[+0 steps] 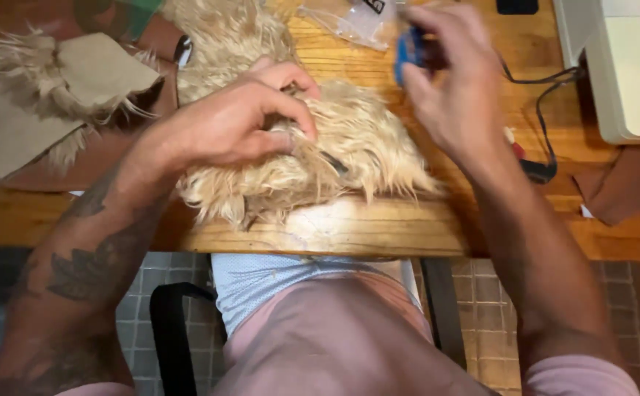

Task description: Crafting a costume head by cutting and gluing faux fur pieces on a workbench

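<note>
On the wooden table [378,231] we see a fur scrap with tan backing [56,95] at far left. Our left hand [235,121] pinches the cream fur piece [349,158] lying mid-table. Our right hand [455,84], blurred, grips a small blue object [408,50]. A white machine [628,73] sits far right.

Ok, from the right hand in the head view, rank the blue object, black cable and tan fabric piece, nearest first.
From the right hand:
1. Blue object, pinched in its fingers.
2. Black cable, just right of the wrist.
3. Tan fabric piece, far left on the table.
</note>
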